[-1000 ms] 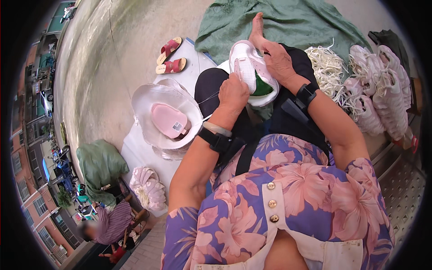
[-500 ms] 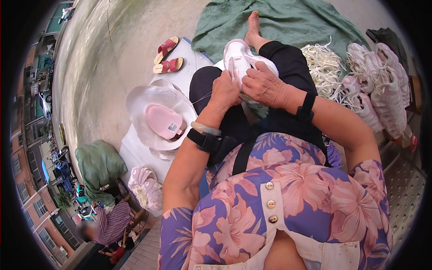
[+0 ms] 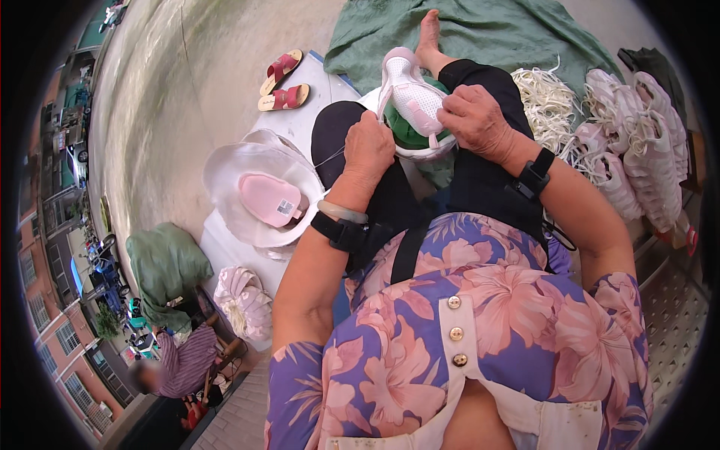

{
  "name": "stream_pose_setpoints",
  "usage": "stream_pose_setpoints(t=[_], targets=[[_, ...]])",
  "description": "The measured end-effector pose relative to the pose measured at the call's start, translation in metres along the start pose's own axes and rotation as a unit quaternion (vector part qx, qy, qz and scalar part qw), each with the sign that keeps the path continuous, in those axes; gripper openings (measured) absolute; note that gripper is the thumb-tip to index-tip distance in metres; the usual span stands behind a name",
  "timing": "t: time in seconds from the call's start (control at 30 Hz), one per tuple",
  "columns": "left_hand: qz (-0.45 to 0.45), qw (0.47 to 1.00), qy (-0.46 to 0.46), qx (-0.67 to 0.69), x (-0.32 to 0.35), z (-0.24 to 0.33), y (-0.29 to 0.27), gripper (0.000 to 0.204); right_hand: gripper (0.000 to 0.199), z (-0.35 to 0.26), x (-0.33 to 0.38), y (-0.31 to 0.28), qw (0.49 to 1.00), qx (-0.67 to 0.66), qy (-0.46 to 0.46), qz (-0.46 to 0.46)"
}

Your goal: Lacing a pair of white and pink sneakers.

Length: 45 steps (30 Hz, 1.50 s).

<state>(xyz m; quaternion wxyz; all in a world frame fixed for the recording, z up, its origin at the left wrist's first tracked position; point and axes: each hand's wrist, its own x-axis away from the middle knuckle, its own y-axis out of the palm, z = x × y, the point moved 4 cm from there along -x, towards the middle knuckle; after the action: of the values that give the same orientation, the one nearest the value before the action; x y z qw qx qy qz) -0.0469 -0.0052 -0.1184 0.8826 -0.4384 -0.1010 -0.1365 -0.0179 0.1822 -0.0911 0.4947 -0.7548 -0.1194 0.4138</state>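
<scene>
A white and pink sneaker upper point(image 3: 411, 96) lies over my lap, its perforated tongue facing up and a green lining showing in the opening. My left hand point(image 3: 370, 144) is closed at the shoe's left edge, and a thin dark thread trails from it toward the left. At the right edge my right hand point(image 3: 474, 120) is closed with the fingertips pinching the side of the shoe. Whether either hand also holds a needle is too small to tell.
On my left, a white bag-like container point(image 3: 225, 169) holds a pink insole point(image 3: 268, 199). Red sandals point(image 3: 283, 97) lie beyond it. To the right are white laces point(image 3: 541, 105) and stacked sneaker uppers point(image 3: 637, 142). A green cloth point(image 3: 480, 30) spreads ahead; another person point(image 3: 184, 364) sits at lower left.
My hands have moved apart, the right one up and to the right. The shoe's opening is spread wider, exposing the green lining and the tongue.
</scene>
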Motion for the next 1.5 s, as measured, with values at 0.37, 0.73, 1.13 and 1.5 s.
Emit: stream_pose_setpoints(t=[0.37,0.73,1.13,1.5], targets=[[0.016,0.996,0.084,-0.039,0.007,0.001,0.023,0.025,0.017,-0.006,0.004,-0.007,0.996,-0.068,0.058,-0.005],[0.058,0.992,0.113,0.017,0.007,0.001,0.034,0.024,0.029,0.006,0.01,0.027,0.982,-0.053,0.176,-0.048],[0.141,0.966,0.213,-0.027,0.012,0.017,0.025,0.033,0.032,0.004,0.008,0.039,0.978,-0.066,0.193,-0.052],[0.022,0.991,0.103,0.081,0.001,0.004,0.026,0.038,0.029,-0.01,-0.007,0.006,0.998,0.016,0.061,-0.013]])
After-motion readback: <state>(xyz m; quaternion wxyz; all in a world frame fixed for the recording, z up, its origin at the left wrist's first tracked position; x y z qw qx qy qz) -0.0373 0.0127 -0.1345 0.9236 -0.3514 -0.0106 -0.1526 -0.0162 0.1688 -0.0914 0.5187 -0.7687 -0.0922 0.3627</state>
